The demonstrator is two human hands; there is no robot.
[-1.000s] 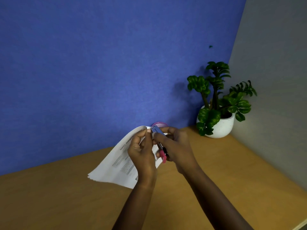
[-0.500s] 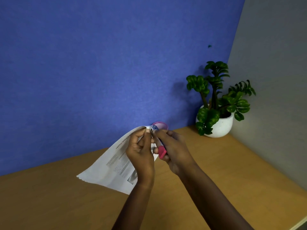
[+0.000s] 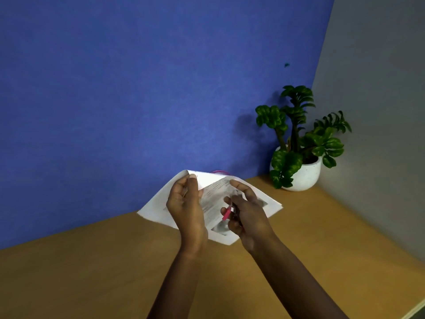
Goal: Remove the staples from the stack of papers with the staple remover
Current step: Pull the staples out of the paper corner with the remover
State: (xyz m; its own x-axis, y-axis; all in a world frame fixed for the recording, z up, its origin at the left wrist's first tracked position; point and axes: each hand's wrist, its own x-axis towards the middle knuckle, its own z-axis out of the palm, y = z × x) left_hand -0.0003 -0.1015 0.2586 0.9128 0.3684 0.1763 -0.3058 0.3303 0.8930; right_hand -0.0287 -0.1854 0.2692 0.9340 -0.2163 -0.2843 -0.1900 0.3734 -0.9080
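Note:
I hold a stack of printed white papers in the air above the wooden desk. My left hand pinches the top corner of the front sheets, which have parted from the sheets behind. My right hand holds a staple remover with a pink handle in its curled fingers, and its forefinger reaches up onto a printed sheet. No staple can be made out.
A green plant in a white pot stands in the desk's far right corner, where the blue wall meets the grey wall. A pink rim peeks over the papers' top edge.
The sheets have spread apart into two groups. My right hand has drawn the staple remover down and away from the top corner, where it was pressed before.

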